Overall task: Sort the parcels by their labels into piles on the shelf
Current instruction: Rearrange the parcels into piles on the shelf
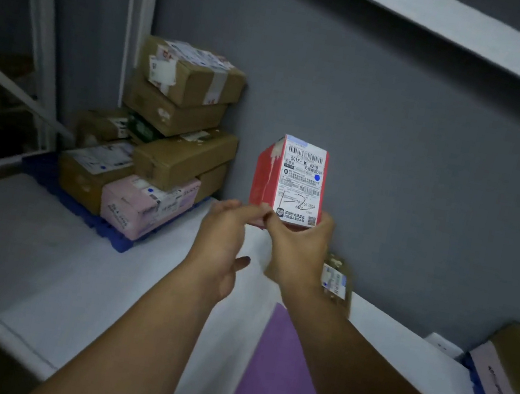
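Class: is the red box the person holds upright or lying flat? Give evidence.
Upright, slightly tilted. The red box stands on end, its label reading right way up, the right hand gripping its bottom.

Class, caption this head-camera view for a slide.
Right hand holds a labelled red parcel, left hand touching it, near stacked parcels.

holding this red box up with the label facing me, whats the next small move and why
Probably swing the red box left toward the stack. Its label carries a blue dot, and the pink box there shows one too, so it likely belongs with that pile. The right hand grips its lower end and the left hand touches a bottom corner.
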